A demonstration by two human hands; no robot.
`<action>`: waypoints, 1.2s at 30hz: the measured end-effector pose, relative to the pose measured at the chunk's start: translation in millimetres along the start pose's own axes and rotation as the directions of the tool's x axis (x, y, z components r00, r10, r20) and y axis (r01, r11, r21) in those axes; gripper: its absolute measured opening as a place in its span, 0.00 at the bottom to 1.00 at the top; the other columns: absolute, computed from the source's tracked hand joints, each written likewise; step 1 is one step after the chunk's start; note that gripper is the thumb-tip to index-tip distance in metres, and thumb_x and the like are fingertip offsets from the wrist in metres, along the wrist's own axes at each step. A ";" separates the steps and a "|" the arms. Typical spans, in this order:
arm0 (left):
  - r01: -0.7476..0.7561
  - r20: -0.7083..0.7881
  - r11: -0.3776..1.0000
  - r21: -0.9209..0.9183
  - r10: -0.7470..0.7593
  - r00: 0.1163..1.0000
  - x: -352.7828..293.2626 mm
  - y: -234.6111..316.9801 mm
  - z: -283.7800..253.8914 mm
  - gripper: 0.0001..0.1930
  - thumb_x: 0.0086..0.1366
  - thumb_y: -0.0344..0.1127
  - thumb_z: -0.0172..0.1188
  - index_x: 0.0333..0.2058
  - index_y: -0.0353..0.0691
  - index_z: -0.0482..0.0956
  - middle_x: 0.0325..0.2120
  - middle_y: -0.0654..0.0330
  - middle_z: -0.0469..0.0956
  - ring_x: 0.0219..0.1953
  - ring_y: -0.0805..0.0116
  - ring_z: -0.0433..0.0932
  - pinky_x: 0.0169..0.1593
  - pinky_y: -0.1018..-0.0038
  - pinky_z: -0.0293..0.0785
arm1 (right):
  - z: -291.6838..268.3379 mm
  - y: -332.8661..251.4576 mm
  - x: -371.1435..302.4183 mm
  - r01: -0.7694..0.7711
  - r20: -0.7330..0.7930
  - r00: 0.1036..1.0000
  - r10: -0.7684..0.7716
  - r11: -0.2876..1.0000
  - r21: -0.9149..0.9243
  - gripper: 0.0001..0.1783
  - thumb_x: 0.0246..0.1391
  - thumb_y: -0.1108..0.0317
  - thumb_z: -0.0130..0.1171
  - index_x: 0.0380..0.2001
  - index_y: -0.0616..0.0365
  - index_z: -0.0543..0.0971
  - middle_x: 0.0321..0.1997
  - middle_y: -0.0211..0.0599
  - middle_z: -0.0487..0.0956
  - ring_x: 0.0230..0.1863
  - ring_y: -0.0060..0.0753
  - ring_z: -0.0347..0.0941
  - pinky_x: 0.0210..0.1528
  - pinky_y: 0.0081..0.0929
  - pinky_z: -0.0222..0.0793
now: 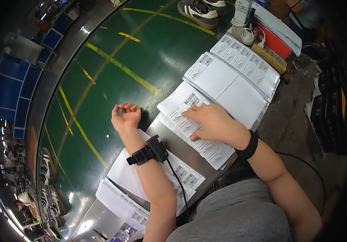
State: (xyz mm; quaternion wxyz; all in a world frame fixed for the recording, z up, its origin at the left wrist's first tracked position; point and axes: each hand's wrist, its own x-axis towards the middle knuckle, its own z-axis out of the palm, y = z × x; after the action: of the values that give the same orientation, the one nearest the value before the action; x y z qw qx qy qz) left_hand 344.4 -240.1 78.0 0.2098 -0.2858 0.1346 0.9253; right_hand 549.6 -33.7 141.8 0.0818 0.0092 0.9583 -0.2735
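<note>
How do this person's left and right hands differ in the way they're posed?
The left hand is palm up, fingers curled; the right hand is palm down, fingers extended.
The left hand appears empty above the green surface; the right hand rests on printed sheets.
Behind the left hand is a strapped-on black box; behind the right hand, a black band.
Both are bare.

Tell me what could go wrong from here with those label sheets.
The right hand is on a stack of label sheets whose edges are uneven, so a sideways drag might shift several at once. The black cable from the left wrist device passes over other printed sheets and could sweep them aside.
</note>
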 end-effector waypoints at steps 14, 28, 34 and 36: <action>0.027 -0.013 0.995 0.095 -0.026 1.000 27.5 -2.3 -6.1 0.08 0.61 0.38 0.52 0.25 0.43 0.68 0.22 0.66 0.68 0.25 0.71 0.64 0.31 0.72 0.58 | 9.7 19.2 6.8 0.040 -0.168 0.985 -0.029 0.997 0.060 0.22 0.31 0.56 0.74 0.29 0.59 0.79 0.29 0.46 0.80 0.36 0.50 0.78 0.39 0.41 0.73; -0.027 -0.088 0.990 0.139 0.039 0.995 7.7 1.5 -15.8 0.08 0.59 0.41 0.57 0.24 0.49 0.71 0.21 0.70 0.73 0.24 0.75 0.68 0.29 0.75 0.61 | -9.4 -1.4 10.3 0.124 0.131 0.983 -0.128 0.992 0.033 0.28 0.42 0.53 0.68 0.40 0.62 0.73 0.41 0.57 0.78 0.39 0.56 0.77 0.40 0.44 0.73; -0.041 -0.136 0.990 0.131 0.059 0.989 7.4 -5.1 -10.5 0.08 0.58 0.41 0.56 0.24 0.49 0.69 0.20 0.71 0.71 0.22 0.74 0.67 0.29 0.73 0.61 | -11.1 1.2 14.2 0.113 0.159 0.980 -0.117 0.993 0.034 0.27 0.42 0.52 0.67 0.38 0.61 0.73 0.41 0.58 0.78 0.39 0.55 0.77 0.40 0.43 0.72; -0.043 -0.112 0.992 0.120 0.057 0.992 5.6 -3.9 -10.6 0.08 0.58 0.41 0.57 0.24 0.49 0.69 0.20 0.71 0.70 0.22 0.74 0.67 0.29 0.73 0.60 | -9.1 2.3 17.0 0.111 0.150 0.982 -0.115 0.993 0.030 0.27 0.42 0.51 0.67 0.38 0.60 0.73 0.42 0.60 0.77 0.40 0.56 0.77 0.40 0.43 0.73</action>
State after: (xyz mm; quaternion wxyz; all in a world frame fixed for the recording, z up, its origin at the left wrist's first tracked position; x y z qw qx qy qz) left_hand 347.1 -238.9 65.7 0.1947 -0.3225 0.2077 0.9028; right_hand 531.6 -27.4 145.4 0.1385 -0.0652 0.9454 -0.2878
